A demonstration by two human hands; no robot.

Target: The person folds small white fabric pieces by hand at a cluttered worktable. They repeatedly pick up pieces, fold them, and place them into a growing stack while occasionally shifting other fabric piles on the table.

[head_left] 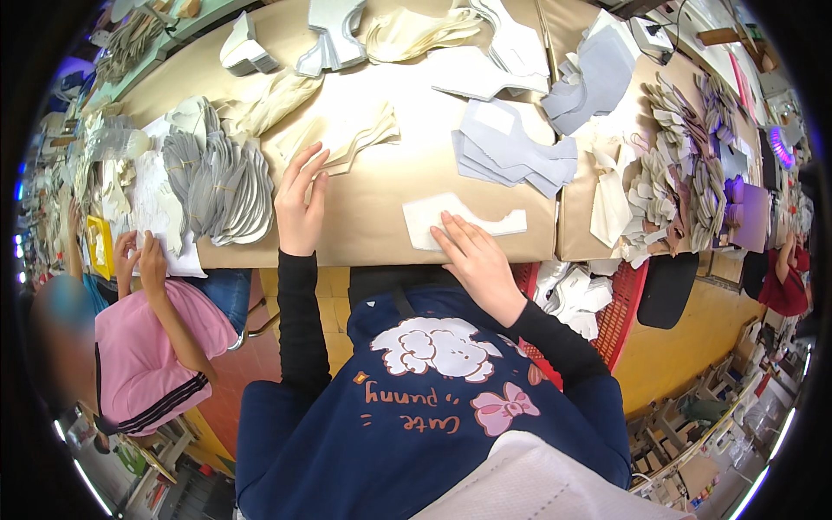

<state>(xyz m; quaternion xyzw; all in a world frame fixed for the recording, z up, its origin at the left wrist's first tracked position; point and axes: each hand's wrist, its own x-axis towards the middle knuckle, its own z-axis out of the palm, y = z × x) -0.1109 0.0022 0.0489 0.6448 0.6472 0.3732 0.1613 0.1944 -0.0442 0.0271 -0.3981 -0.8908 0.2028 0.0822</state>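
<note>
A white cut piece [423, 218] with a curved outline lies flat on the brown-covered table [364, 217], close to its front edge. The fingers of my right hand [475, 264] rest stretched out on top of it, pressing nothing else. My left hand [301, 204] is raised a little with its fingers apart and holds nothing. Just beyond its fingertips lie thin cream pieces [371, 132]. A fanned stack of grey pieces [234, 186] sits to the left of that hand. Farther right, light blue-grey pieces [511, 149] overlap one another.
Along the far side are more stacks of cut pieces [334, 35]. Bundled grey and brown pieces [680, 165] crowd the right end. Below the table's edge stands a red basket [620, 303] with white scraps. A co-worker in a pink top [156, 347] sits at my left.
</note>
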